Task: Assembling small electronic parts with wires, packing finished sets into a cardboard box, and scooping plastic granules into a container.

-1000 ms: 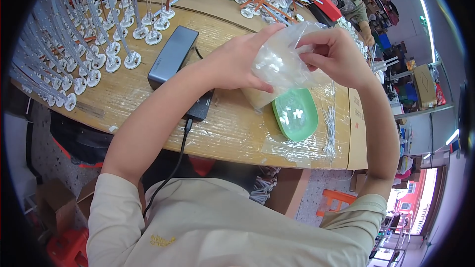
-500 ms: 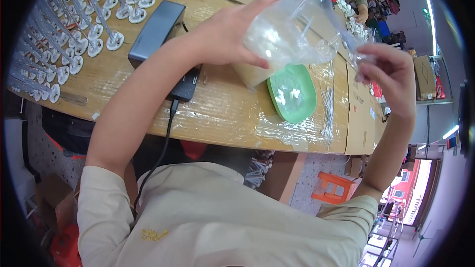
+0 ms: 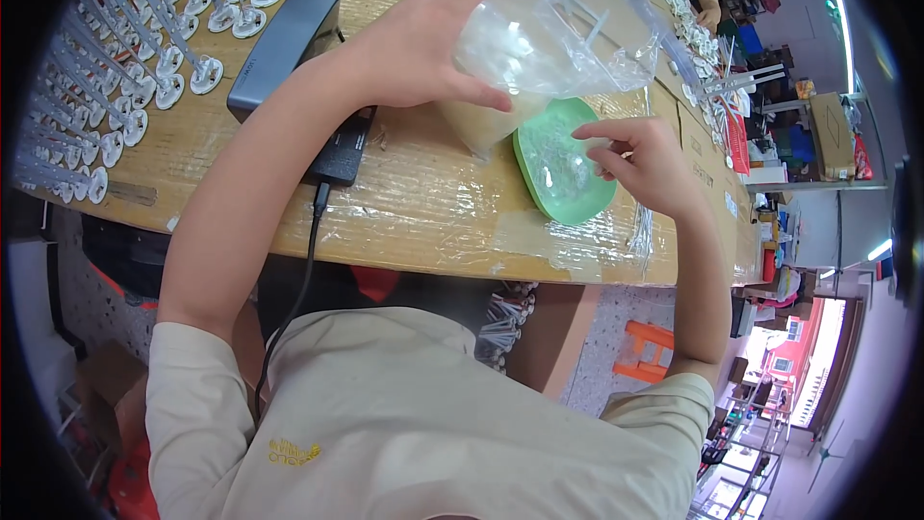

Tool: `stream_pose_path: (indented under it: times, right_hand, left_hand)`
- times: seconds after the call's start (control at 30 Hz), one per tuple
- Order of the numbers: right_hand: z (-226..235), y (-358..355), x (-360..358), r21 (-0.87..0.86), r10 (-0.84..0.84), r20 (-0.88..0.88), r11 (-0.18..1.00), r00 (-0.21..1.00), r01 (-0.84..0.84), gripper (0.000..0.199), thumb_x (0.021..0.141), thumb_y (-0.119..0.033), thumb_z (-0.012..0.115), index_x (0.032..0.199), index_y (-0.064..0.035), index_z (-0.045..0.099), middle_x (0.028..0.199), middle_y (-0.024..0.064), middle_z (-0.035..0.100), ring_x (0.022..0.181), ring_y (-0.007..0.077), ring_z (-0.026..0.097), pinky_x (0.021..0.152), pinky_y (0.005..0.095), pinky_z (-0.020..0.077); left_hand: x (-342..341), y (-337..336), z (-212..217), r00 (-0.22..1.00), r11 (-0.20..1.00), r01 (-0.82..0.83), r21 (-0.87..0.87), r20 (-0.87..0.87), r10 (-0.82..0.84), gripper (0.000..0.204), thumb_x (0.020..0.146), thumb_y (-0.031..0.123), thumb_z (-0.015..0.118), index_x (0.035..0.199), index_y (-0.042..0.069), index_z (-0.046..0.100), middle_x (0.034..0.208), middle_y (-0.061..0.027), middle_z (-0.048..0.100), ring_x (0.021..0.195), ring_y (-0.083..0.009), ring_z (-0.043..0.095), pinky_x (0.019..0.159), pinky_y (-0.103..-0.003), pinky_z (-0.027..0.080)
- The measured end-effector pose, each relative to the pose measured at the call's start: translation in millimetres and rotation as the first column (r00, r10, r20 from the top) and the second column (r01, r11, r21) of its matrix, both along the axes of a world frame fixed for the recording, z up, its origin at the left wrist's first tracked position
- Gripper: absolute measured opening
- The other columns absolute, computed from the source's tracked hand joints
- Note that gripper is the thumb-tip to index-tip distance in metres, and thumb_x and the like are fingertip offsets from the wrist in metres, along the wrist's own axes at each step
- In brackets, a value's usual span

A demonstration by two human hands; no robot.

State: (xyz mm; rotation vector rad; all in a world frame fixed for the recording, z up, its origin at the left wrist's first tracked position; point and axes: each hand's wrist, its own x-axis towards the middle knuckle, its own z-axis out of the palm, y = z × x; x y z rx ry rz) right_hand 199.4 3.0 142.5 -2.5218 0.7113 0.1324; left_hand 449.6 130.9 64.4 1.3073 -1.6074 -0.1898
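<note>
My left hand (image 3: 438, 43) grips a clear plastic bag (image 3: 539, 39) with pale contents in its lower part, tilted over the table. Beneath the bag's lower side stands a green bowl (image 3: 566, 212) with small clear or whitish bits in it, hard to tell from glare. Over the bowl's right rim hovers my right hand (image 3: 640, 162), its index finger stretched out and apart from the thumb. No object can be made out between those fingers.
Left of the bag lies a grey box-shaped device (image 3: 289, 48) beside a black one (image 3: 337, 159) with a cable (image 3: 313, 260). Many upright rods on white bases (image 3: 207, 75) crowd the far left. Thin white sticks (image 3: 643, 236) lie right of the bowl. Another person's hand (image 3: 709, 14) shows far right.
My right hand has left the bag's mouth and come left and down to the green bowl. My left hand still holds the bag, and the view has shifted slightly.
</note>
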Motion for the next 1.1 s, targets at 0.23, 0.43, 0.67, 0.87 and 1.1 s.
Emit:
stream_pose_path:
  times: [0.23,0.43,0.67,0.87,1.1]
  right_hand:
    - [-15.9,-4.5,1.9,-0.097,0.06,-0.014,0.993,0.998,-0.061,0.032,0.079,0.004,0.062,0.111,0.0,0.065,0.072,0.0109,0.065,0.06,0.0131,0.063,0.06,0.0269,0.0513]
    - [-19.0,-3.3,-0.4,-0.14,0.099,-0.015,0.985,0.995,-0.101,0.031,0.077,0.002,0.065,0.108,-0.0001,0.065,0.072,0.0136,0.065,0.058,0.017,0.062,0.06,0.0293,0.0511]
    - [-15.7,1.9,-4.1,-0.189,0.059,-0.049,0.98,0.997,-0.067,0.017,0.076,-0.002,0.069,0.092,0.002,0.067,0.062,0.0114,0.062,0.055,0.0161,0.061,0.055,0.0274,0.0481]
    - [-16.2,3.3,-5.5,-0.207,0.06,-0.033,0.976,0.998,-0.066,0.011,0.078,-0.004,0.07,0.084,0.0036,0.066,0.057,0.0117,0.057,0.048,0.0168,0.053,0.051,0.0282,0.0437]
    - [-16.2,2.6,-1.5,-0.277,0.024,-0.073,0.96,0.997,-0.043,0.023,0.079,-0.015,0.073,0.072,0.0043,0.062,0.052,0.0116,0.051,0.044,0.0186,0.044,0.048,0.0299,0.0393]
  left_hand:
    - [0.1,-0.1,2.8,1.0,0.999,0.016,0.047,-0.009,-0.015,0.103,0.063,0.032,0.083,0.146,0.017,0.025,0.13,-0.0187,0.052,0.114,-0.038,0.053,0.097,-0.042,0.045]
    - [-1.5,0.2,-1.0,0.997,0.998,-0.06,-0.008,0.054,0.06,0.102,0.063,0.032,0.083,0.145,0.018,0.026,0.129,-0.0184,0.052,0.115,-0.038,0.052,0.097,-0.042,0.043]
    - [-0.4,-0.4,-1.7,0.998,0.998,-0.054,-0.015,0.044,0.055,0.101,0.063,0.034,0.083,0.145,0.019,0.026,0.128,-0.0186,0.053,0.115,-0.0382,0.052,0.097,-0.042,0.044]
    - [-0.1,-0.8,-1.1,0.998,0.999,-0.05,0.011,0.046,0.049,0.101,0.063,0.033,0.083,0.145,0.019,0.026,0.125,-0.0196,0.055,0.112,-0.0386,0.054,0.096,-0.042,0.045]
    - [-0.6,-1.8,0.3,0.999,0.999,-0.038,0.017,0.037,0.037,0.098,0.063,0.033,0.083,0.144,0.018,0.028,0.125,-0.0192,0.055,0.112,-0.0378,0.054,0.096,-0.042,0.045]
